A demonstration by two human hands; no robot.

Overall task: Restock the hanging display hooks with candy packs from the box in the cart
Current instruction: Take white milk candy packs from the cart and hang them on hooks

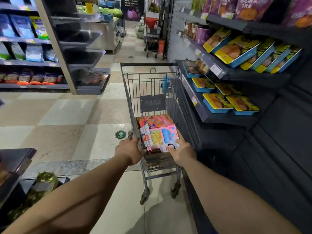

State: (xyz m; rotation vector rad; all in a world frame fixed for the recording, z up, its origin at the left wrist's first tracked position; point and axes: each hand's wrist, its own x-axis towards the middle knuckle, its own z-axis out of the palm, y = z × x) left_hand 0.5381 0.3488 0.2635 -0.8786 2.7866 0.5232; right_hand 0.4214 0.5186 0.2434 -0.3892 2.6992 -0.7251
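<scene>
Glossy pink-and-white candy packs [159,134] fill the brown cardboard box [169,118] in the grey wire cart [133,105] — left hand [129,150] at seven o'clock, right hand [183,152] at five, fingers curled on the near edges, grip unclear — loose packs could slide out if tilted.

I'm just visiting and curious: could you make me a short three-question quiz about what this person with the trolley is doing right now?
1. True or false: the grey wire shopping cart stands beside the dark shelf of yellow-and-blue boxed trays.
2. What fills the brown cardboard box in the cart? A) colourful candy packs B) green cabbages C) glass jars
3. Fill in: the left hand and the right hand are both at the cart's near ____.

Key: 1 true; 2 A; 3 end, though the handle itself is hidden, so the grip cannot be told.
</scene>
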